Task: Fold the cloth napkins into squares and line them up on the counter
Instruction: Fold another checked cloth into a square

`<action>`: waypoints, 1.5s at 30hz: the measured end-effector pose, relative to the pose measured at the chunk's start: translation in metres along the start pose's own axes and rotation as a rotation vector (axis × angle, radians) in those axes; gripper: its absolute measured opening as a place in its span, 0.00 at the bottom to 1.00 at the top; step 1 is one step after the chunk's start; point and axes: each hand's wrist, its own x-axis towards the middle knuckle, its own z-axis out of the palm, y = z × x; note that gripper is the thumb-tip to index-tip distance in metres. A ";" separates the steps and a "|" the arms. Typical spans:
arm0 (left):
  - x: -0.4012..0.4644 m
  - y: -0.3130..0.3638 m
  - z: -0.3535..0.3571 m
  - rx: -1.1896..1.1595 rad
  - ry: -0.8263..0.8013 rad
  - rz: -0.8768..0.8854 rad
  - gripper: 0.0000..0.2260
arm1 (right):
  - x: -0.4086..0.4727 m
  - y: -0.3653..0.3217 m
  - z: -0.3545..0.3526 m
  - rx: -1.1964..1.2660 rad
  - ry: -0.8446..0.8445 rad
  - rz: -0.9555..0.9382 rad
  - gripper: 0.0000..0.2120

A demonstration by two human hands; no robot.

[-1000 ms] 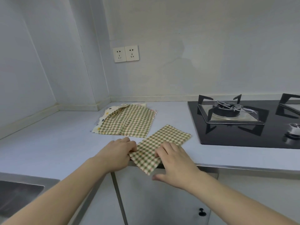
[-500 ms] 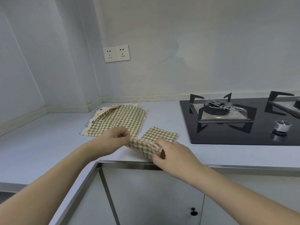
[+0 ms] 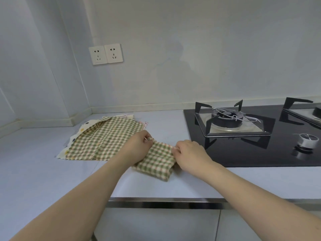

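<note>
Checked cotton, thin and limp by the look of it: the napkin (image 3: 155, 161) lies folded on the bench (image 3: 182, 186) beside the hob (image 3: 251, 153), with the left hand (image 3: 137, 147) and right hand (image 3: 188, 153) each pinching a far corner. It should weigh almost nothing and sag unless held at corners or edges; the pile (image 3: 104, 138) waits just left.

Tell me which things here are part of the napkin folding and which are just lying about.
Part of the job:
folded checked napkin
left hand
right hand
pile of unfolded napkins
counter

Lying about:
gas hob
hob knob
wall sockets
</note>
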 end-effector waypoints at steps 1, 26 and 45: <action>0.004 -0.003 0.007 0.071 -0.004 -0.002 0.06 | 0.004 0.004 0.003 -0.075 0.001 -0.034 0.13; -0.053 -0.005 -0.014 0.853 0.240 0.283 0.11 | 0.016 -0.009 -0.031 -0.441 -0.546 0.062 0.19; -0.108 0.020 0.023 0.517 -0.134 0.002 0.23 | -0.004 -0.007 -0.016 -0.331 -0.341 0.167 0.25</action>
